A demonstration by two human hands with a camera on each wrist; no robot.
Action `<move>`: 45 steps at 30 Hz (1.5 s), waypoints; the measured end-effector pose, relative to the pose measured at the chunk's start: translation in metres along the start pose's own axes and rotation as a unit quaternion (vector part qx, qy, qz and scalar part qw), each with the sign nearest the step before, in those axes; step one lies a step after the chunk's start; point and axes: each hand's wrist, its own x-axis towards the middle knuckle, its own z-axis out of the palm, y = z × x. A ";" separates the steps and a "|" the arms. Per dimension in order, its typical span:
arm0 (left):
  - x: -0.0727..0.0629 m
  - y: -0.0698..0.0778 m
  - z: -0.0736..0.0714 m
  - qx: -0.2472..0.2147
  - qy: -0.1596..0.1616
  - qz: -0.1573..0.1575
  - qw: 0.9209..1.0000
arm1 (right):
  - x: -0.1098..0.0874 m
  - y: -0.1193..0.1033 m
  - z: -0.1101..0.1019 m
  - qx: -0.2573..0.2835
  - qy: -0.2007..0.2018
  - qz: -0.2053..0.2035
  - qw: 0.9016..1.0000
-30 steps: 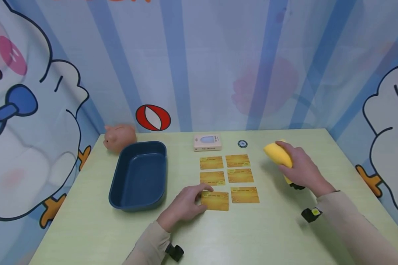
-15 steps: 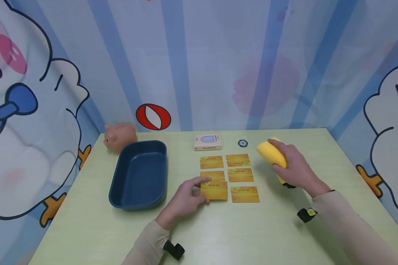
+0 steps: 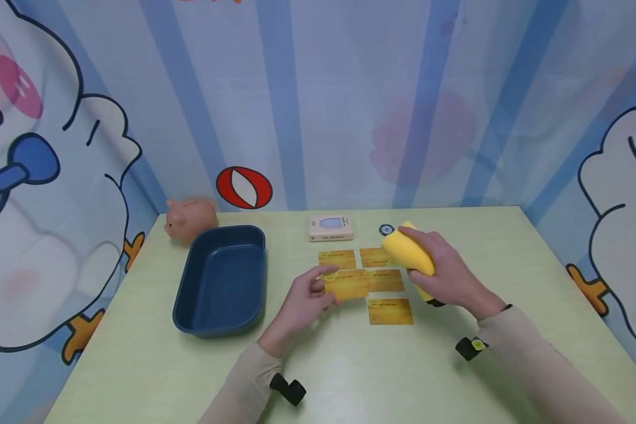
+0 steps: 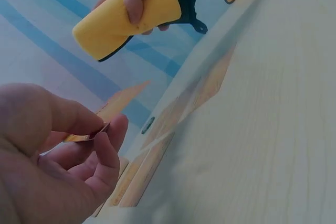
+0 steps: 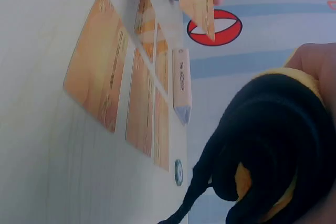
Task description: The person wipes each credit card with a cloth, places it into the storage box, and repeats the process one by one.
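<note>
My left hand (image 3: 304, 297) pinches a gold bank-style card (image 3: 348, 285) between thumb and fingers, lifted and tilted above the table. In the left wrist view the card (image 4: 123, 102) stands out past the fingertips. My right hand (image 3: 450, 271) grips a soft yellow roll (image 3: 409, 252) with a black end, held in the air to the right of the cards. The right wrist view shows its black end (image 5: 273, 124) coiled, with a cord hanging from it. Several matching cards lie flat in two columns, among them a front right card (image 3: 391, 312); the lifted card and the roll cover parts of others.
A dark blue tray (image 3: 182, 318) stands left of my left hand. Behind it sits a pink piggy bank (image 3: 191, 221). A small pale box (image 3: 331, 228) and a round chip (image 3: 386, 229) lie at the back, near the patterned curtain (image 3: 344, 118).
My left hand has picked the front left card up off the table and moved it forward. The right hand has moved left with the yellow roll, towards the cards.
</note>
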 end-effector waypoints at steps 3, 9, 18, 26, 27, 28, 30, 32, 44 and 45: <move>0.002 0.001 0.003 -0.013 0.001 -0.002 1.000 | 0.003 -0.007 0.006 0.010 -0.015 -0.012 1.000; 0.006 0.004 0.009 -0.028 0.003 -0.022 0.999 | 0.008 -0.023 0.016 0.020 -0.035 -0.033 0.999; 0.009 0.008 0.016 -0.027 -0.009 -0.017 0.999 | 0.014 -0.045 0.032 -0.021 -0.093 -0.037 0.995; 0.011 0.010 0.021 -0.053 -0.009 -0.014 0.998 | 0.015 -0.056 0.042 -0.092 -0.101 -0.054 0.989; 0.011 0.010 0.021 -0.056 -0.004 -0.015 0.998 | 0.015 -0.057 0.043 -0.099 -0.100 -0.055 0.989; 0.011 0.011 0.021 -0.060 0.001 -0.015 0.998 | 0.015 -0.058 0.043 -0.107 -0.098 -0.056 0.988; 0.010 0.011 0.022 -0.070 0.012 -0.016 0.997 | 0.014 -0.060 0.045 -0.123 -0.092 -0.064 0.986; 0.010 0.012 0.023 -0.081 0.022 -0.013 0.996 | 0.014 -0.061 0.046 -0.141 -0.081 -0.075 0.984; 0.010 0.020 0.026 -0.112 0.050 -0.011 0.992 | 0.011 -0.062 0.052 -0.138 -0.046 -0.097 0.985; 0.010 0.020 0.026 -0.111 0.051 -0.011 0.992 | 0.011 -0.062 0.052 -0.136 -0.047 -0.096 0.985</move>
